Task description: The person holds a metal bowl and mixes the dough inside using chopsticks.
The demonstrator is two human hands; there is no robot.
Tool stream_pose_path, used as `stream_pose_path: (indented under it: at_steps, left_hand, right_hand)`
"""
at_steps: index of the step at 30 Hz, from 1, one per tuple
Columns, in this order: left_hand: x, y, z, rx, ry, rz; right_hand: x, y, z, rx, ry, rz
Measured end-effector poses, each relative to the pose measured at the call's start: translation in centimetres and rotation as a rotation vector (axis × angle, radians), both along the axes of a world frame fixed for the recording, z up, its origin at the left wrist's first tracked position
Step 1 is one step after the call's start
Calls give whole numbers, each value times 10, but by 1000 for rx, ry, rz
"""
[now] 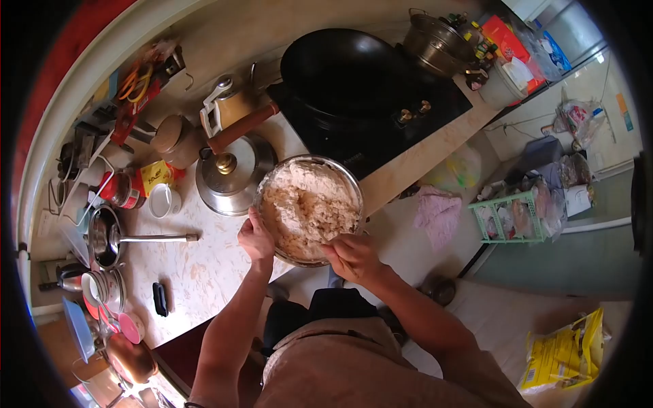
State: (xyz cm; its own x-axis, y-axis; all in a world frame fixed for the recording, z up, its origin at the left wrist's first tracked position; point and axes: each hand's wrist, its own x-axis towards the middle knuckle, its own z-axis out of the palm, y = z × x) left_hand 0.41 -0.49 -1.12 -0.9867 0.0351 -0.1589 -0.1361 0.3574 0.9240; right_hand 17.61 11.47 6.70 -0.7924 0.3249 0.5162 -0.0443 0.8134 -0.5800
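A round metal bowl point(361, 197) holds a pale, floury, lumpy mixture point(306, 204), with drier powder toward its far side. On the bowl's left rim is my left hand point(256, 238), its fingers closed around the edge. My right hand point(355, 258) is closed over the near right rim. A thin stick-like utensil runs through its fingers toward the mixture; whether it is one stick or a pair of chopsticks, I cannot tell. Just left of the bowl sits a metal pot lid point(248, 173) with a brass-coloured knob.
A big black wok point(343, 71) stands on the black stove point(435, 109), beside a steel pot point(437, 44). Leftward on the counter are a small white cup point(164, 201), a ladle point(160, 238), stacked bowls point(112, 291) and a black object point(160, 299). A green basket point(507, 221) stands at right.
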Motion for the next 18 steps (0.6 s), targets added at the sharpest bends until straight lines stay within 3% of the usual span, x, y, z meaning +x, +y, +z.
stream_pose_path:
  at_steps: [2, 4, 7, 11, 18]
  left_hand:
    - [-5, 4, 1, 24, 15, 2]
    - [2, 0, 0, 19, 2, -4]
    - [1, 2, -1, 7, 37, 0]
    - [0, 3, -2, 26, 83, 2]
    - [0, 2, -4, -33, 55, 14]
  right_hand:
    - [-2, 8, 1, 10, 27, 26]
    - [10, 3, 26, -134, 84, -120]
    - [15, -1, 35, -244, 121, -139]
    - [-1, 7, 19, -147, 99, -122]
    - [-4, 6, 44, -126, 60, -157]
